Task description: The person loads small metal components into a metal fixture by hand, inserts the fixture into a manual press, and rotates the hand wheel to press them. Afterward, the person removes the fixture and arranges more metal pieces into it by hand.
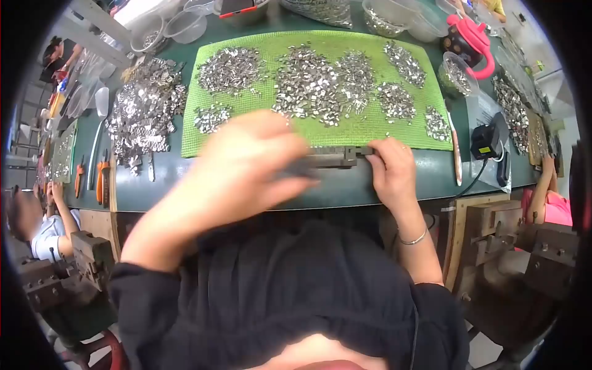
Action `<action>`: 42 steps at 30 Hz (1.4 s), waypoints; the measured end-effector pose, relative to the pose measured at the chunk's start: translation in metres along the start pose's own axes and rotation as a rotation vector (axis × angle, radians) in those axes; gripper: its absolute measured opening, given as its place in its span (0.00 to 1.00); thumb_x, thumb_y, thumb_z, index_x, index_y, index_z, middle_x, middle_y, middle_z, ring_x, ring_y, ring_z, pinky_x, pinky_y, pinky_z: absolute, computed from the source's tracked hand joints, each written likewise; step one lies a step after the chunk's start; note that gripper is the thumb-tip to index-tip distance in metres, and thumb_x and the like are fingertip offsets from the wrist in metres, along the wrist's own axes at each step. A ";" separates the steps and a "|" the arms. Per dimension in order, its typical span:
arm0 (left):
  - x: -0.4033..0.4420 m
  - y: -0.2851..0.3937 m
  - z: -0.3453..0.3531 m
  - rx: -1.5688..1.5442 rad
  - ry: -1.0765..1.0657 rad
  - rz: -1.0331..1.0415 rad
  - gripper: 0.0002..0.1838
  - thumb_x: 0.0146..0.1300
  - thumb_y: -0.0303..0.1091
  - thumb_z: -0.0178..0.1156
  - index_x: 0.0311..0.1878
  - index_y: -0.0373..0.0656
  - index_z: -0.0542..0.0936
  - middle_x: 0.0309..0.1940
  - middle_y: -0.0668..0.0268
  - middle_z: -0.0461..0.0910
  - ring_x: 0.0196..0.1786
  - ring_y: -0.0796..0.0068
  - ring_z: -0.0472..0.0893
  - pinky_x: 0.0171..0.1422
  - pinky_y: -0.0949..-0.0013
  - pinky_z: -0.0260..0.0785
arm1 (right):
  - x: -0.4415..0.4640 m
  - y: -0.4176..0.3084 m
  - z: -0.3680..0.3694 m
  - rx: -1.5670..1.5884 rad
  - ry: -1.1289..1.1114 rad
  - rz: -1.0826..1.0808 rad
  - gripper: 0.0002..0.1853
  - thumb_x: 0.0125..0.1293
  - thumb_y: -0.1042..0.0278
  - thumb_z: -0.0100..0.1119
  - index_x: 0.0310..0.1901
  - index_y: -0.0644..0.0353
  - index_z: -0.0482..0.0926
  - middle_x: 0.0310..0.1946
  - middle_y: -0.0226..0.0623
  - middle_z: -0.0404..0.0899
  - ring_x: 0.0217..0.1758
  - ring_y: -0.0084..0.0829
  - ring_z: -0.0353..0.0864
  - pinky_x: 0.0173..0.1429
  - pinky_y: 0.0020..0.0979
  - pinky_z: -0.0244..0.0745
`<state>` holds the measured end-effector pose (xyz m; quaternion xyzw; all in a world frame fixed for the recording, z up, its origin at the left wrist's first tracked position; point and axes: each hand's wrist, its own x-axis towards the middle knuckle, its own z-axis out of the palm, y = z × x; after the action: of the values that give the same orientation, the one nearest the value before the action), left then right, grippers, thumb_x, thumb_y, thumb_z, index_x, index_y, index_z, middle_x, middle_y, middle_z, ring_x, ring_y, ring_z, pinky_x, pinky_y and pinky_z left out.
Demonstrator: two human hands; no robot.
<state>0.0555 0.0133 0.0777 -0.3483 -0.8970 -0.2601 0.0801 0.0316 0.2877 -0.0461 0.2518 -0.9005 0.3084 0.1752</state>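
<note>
A narrow metal fixture, like a slotted bar or jig, lies along the front edge of the green mesh mat. My right hand grips its right end between thumb and fingers, with a bracelet on the wrist. My left hand is smeared by motion over the fixture's left part. Its fingers and thumb close around something dark and blurred that I cannot make out. Several piles of small shiny metal pieces lie on the mat beyond both hands.
A large heap of metal parts sits left of the mat, near orange-handled pliers. Plastic tubs line the back. To the right are a pink-lidded pot, a black adapter and a vise. Other people work at both sides.
</note>
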 end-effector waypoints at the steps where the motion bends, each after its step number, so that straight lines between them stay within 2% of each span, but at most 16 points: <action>1: 0.016 -0.003 0.026 0.000 0.050 0.093 0.15 0.48 0.33 0.76 0.36 0.42 0.81 0.32 0.60 0.75 0.38 0.56 0.78 0.40 0.56 0.71 | 0.001 0.001 -0.001 -0.009 0.001 -0.004 0.09 0.58 0.77 0.64 0.41 0.59 0.80 0.32 0.38 0.77 0.39 0.43 0.77 0.46 0.40 0.67; 5: 0.027 -0.013 0.090 0.264 -0.151 -0.089 0.11 0.58 0.39 0.69 0.39 0.43 0.84 0.40 0.65 0.76 0.49 0.60 0.76 0.52 0.58 0.68 | 0.001 0.003 -0.003 0.017 -0.025 -0.021 0.09 0.57 0.77 0.64 0.41 0.59 0.79 0.31 0.37 0.77 0.38 0.43 0.78 0.47 0.40 0.66; 9: 0.002 -0.018 0.091 0.185 -0.065 -0.206 0.14 0.59 0.38 0.69 0.46 0.42 0.85 0.40 0.64 0.76 0.47 0.60 0.76 0.51 0.57 0.67 | 0.012 -0.008 -0.006 0.080 -0.009 -0.126 0.09 0.57 0.77 0.65 0.39 0.59 0.79 0.29 0.37 0.78 0.35 0.42 0.78 0.46 0.40 0.65; 12: -0.006 -0.017 0.103 0.143 0.082 -0.228 0.12 0.56 0.36 0.70 0.41 0.42 0.84 0.39 0.63 0.76 0.46 0.59 0.77 0.51 0.58 0.67 | 0.020 -0.019 -0.003 0.079 0.008 -0.198 0.08 0.57 0.76 0.66 0.39 0.59 0.78 0.27 0.38 0.78 0.34 0.43 0.78 0.45 0.40 0.66; 13: -0.007 -0.016 0.103 0.143 0.087 -0.225 0.12 0.56 0.36 0.70 0.41 0.42 0.84 0.39 0.63 0.76 0.46 0.59 0.77 0.51 0.58 0.67 | 0.025 -0.022 -0.011 0.113 -0.093 -0.183 0.08 0.57 0.74 0.66 0.38 0.59 0.78 0.28 0.39 0.78 0.34 0.43 0.78 0.44 0.40 0.66; 14: -0.009 -0.014 0.102 0.144 0.120 -0.171 0.14 0.55 0.35 0.71 0.44 0.42 0.83 0.39 0.64 0.76 0.46 0.60 0.77 0.51 0.58 0.66 | 0.028 -0.023 -0.017 0.146 -0.195 -0.167 0.07 0.57 0.73 0.67 0.36 0.59 0.79 0.28 0.39 0.78 0.34 0.44 0.78 0.44 0.40 0.66; 16: -0.012 -0.010 0.100 0.144 0.159 -0.113 0.16 0.55 0.34 0.71 0.46 0.43 0.83 0.39 0.64 0.76 0.45 0.61 0.77 0.51 0.58 0.66 | 0.035 -0.018 -0.022 0.146 -0.182 -0.179 0.07 0.58 0.72 0.68 0.35 0.59 0.79 0.28 0.39 0.78 0.34 0.44 0.78 0.43 0.40 0.66; 19: -0.019 -0.003 0.103 0.166 0.049 -0.130 0.24 0.55 0.35 0.72 0.56 0.47 0.81 0.43 0.67 0.77 0.43 0.65 0.77 0.51 0.61 0.64 | 0.043 0.008 -0.010 -0.032 -0.051 -0.106 0.07 0.58 0.70 0.68 0.37 0.59 0.83 0.31 0.38 0.78 0.38 0.44 0.77 0.45 0.41 0.67; 21: -0.016 -0.008 0.102 0.196 0.015 -0.106 0.24 0.55 0.35 0.72 0.57 0.47 0.81 0.43 0.67 0.77 0.44 0.66 0.76 0.51 0.61 0.63 | 0.052 0.016 -0.005 -0.171 -0.030 -0.019 0.09 0.59 0.71 0.67 0.42 0.58 0.84 0.38 0.36 0.79 0.45 0.43 0.78 0.50 0.42 0.67; 23: -0.011 -0.012 0.099 0.225 -0.023 -0.085 0.25 0.55 0.36 0.72 0.58 0.46 0.81 0.43 0.68 0.77 0.44 0.66 0.76 0.51 0.61 0.63 | 0.067 0.017 0.001 -0.232 0.047 -0.072 0.10 0.59 0.71 0.67 0.43 0.58 0.84 0.40 0.36 0.79 0.46 0.42 0.78 0.51 0.43 0.67; 26: 0.002 -0.015 0.091 0.174 -0.133 -0.107 0.27 0.56 0.39 0.71 0.60 0.45 0.79 0.48 0.66 0.77 0.50 0.65 0.77 0.55 0.57 0.63 | 0.078 0.023 0.008 -0.278 0.071 -0.128 0.12 0.60 0.73 0.62 0.47 0.59 0.82 0.45 0.37 0.79 0.51 0.41 0.79 0.59 0.48 0.66; 28: 0.019 -0.018 0.091 0.194 0.009 -0.053 0.29 0.57 0.44 0.71 0.60 0.42 0.78 0.54 0.62 0.77 0.60 0.61 0.75 0.63 0.51 0.61 | 0.076 0.020 0.012 -0.449 -0.145 -0.108 0.14 0.59 0.76 0.58 0.47 0.62 0.82 0.48 0.39 0.80 0.54 0.40 0.79 0.65 0.53 0.65; 29: 0.029 -0.022 0.092 0.234 -0.002 -0.073 0.31 0.62 0.46 0.67 0.64 0.39 0.75 0.64 0.56 0.73 0.70 0.55 0.70 0.72 0.41 0.56 | 0.073 0.014 0.011 -0.454 -0.151 -0.097 0.15 0.57 0.79 0.55 0.47 0.65 0.81 0.52 0.40 0.80 0.57 0.41 0.79 0.70 0.56 0.62; 32: 0.064 -0.044 0.106 0.362 -0.052 -0.152 0.33 0.70 0.46 0.57 0.72 0.36 0.67 0.75 0.53 0.64 0.79 0.48 0.60 0.77 0.29 0.47 | 0.056 0.013 0.014 -0.334 -0.078 -0.141 0.15 0.57 0.80 0.55 0.47 0.66 0.81 0.53 0.42 0.79 0.60 0.41 0.78 0.70 0.57 0.62; 39: 0.071 -0.038 0.109 0.382 -0.258 -0.054 0.33 0.68 0.44 0.55 0.72 0.36 0.66 0.76 0.55 0.62 0.80 0.52 0.59 0.76 0.24 0.43 | 0.025 0.005 0.007 -0.027 -0.095 -0.117 0.22 0.57 0.83 0.55 0.55 0.68 0.77 0.60 0.47 0.76 0.61 0.48 0.78 0.71 0.53 0.66; 42: 0.059 -0.027 0.097 0.230 -0.324 -0.032 0.32 0.68 0.44 0.57 0.70 0.36 0.68 0.76 0.56 0.63 0.79 0.51 0.61 0.75 0.22 0.42 | 0.015 0.009 0.005 0.012 -0.058 -0.143 0.20 0.57 0.83 0.55 0.53 0.68 0.79 0.56 0.47 0.78 0.60 0.48 0.79 0.70 0.52 0.68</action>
<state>-0.0030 0.0818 0.0031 -0.3600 -0.9273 -0.0977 -0.0301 0.0133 0.2850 -0.0469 0.3252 -0.8832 0.2928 0.1689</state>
